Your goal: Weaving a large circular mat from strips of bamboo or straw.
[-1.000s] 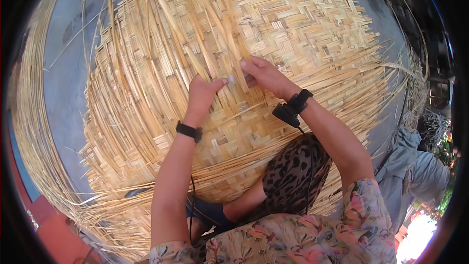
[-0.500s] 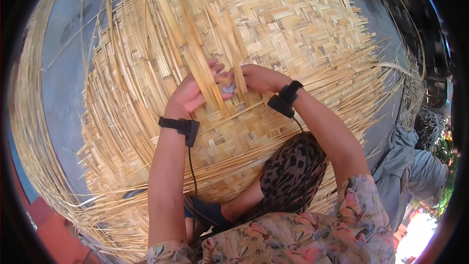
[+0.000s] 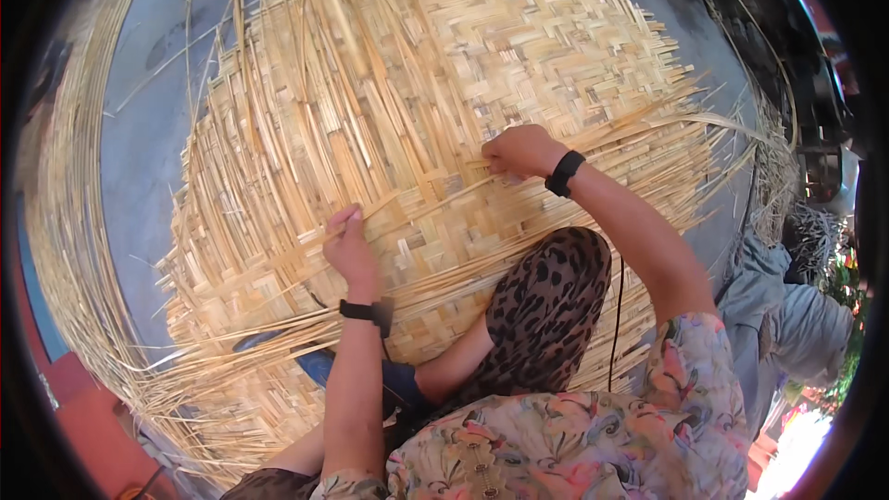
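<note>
Fingers of the left hand (image 3: 350,245) and right hand (image 3: 524,152) pinch a thin strip (image 3: 452,195), spanning between them across the woven mat (image 3: 565,46).

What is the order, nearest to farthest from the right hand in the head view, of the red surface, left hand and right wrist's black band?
From the right hand:
1. Black band, around its wrist.
2. Left hand, lower and to the left.
3. Red surface, at far lower left.
</note>
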Demonstrator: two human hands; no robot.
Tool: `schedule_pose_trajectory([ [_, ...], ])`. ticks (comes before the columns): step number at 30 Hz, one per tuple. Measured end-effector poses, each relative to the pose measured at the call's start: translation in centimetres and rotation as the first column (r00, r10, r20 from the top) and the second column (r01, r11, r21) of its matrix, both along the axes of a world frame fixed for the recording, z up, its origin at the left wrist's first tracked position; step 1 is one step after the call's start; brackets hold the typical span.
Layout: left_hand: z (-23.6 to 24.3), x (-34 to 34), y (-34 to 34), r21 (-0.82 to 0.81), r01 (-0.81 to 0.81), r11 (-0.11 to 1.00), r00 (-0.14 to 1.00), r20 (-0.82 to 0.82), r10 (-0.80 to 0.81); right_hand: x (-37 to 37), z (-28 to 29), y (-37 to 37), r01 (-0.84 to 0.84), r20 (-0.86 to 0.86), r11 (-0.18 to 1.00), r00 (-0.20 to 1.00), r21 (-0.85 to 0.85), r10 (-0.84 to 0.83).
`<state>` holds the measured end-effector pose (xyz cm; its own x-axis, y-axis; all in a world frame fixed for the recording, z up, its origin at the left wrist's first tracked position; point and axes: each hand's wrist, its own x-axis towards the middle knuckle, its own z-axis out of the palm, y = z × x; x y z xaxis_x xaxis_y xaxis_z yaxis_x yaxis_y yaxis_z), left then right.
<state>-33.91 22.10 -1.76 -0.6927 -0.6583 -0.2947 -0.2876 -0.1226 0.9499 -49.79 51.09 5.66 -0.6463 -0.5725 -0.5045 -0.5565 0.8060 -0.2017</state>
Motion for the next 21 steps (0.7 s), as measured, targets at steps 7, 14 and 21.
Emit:
schedule_pose_trajectory([
  [7, 9.5, -0.1, -12.4, -0.488, -0.195, 0.850, 0.947, -0.320, 0.034, 0.9, -2.5, -0.6, 0.060, 0.016, 0.986, 0.998, 0.157, -0.063],
  [14, 4.3, 3.1, -16.8, 0.369, -0.241, 0.898, 0.923, -0.200, 0.330, 0.9, -4.1, 0.6, 0.155, 0.048, 0.986, 0.987, -0.058, -0.152],
  [21, -0.8, 3.6, -19.4, 0.740, -0.126, 0.660, 0.894, -0.204, 0.400, 0.4, 0.1, 0.3, 0.246, 0.158, 0.965, 0.960, -0.088, -0.231],
])
